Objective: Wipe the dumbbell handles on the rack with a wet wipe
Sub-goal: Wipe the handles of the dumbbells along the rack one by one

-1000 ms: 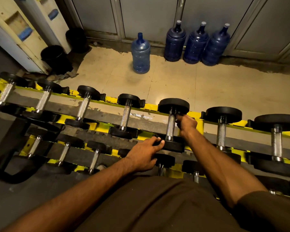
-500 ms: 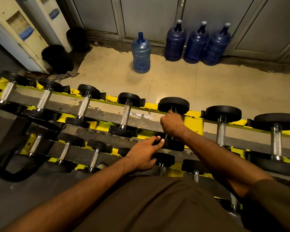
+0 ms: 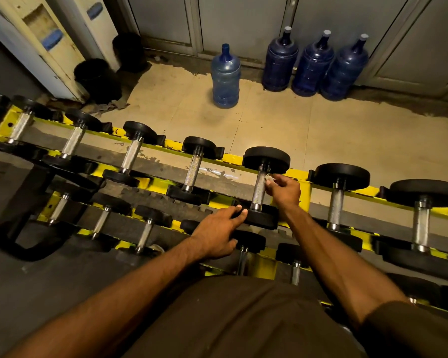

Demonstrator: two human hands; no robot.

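Note:
A yellow rack [image 3: 301,195] holds rows of black dumbbells with metal handles. My right hand [image 3: 285,191] pinches a small pale wet wipe [image 3: 268,181] against the right side of one top-row dumbbell handle [image 3: 258,189], near its far end. My left hand [image 3: 219,232] rests with straight fingers on that dumbbell's near black weight [image 3: 261,218]. Other dumbbells sit to the left [image 3: 193,171] and right [image 3: 336,202] on the top row, and smaller ones lie on the lower row.
Beyond the rack is tiled floor with one light blue water jug [image 3: 225,78] and three dark blue jugs [image 3: 313,65] along the wall. Black bins [image 3: 98,80] stand at the far left by white cabinets. A dark curved bar [image 3: 34,250] lies at lower left.
My right hand moved from on top of the handle to its right side, uncovering the handle, with the wipe now showing at its fingertips. My left hand stayed on the near weight.

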